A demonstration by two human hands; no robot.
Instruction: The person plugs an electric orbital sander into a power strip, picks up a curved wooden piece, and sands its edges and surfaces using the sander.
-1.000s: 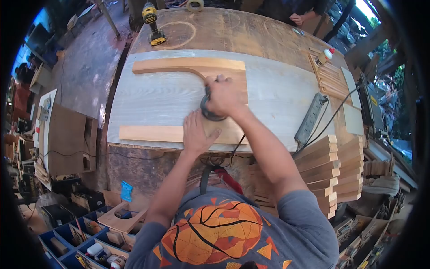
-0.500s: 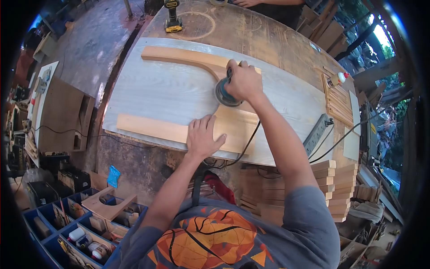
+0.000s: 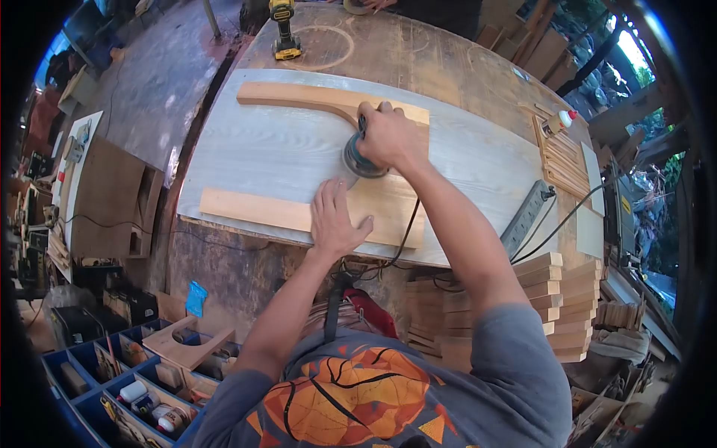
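My right hand (image 3: 392,138) is wrapped around the top of a teal and black power sander (image 3: 359,160). The sander's round pad rests at the inner curve of a U-shaped wooden piece (image 3: 258,213), which lies flat with its two arms pointing left. My left hand (image 3: 334,221) lies on the near arm of that piece, fingers stretched out and thumb apart, just beside the sander. Beneath the wood is a pale grey board (image 3: 261,145). A black cord (image 3: 408,228) hangs down past the near edge of the wood.
A yellow and black cordless drill (image 3: 285,33) stands at the far left of the workbench (image 3: 418,48). To the right are a power strip (image 3: 527,216), a glue bottle (image 3: 559,122) and wooden strips. Stacked wood (image 3: 571,310) and a blue divided box (image 3: 63,403) are nearby.
My right hand has shifted the sander left along the inner curve of the wood. My left hand stays on the near arm. The view has moved slightly.
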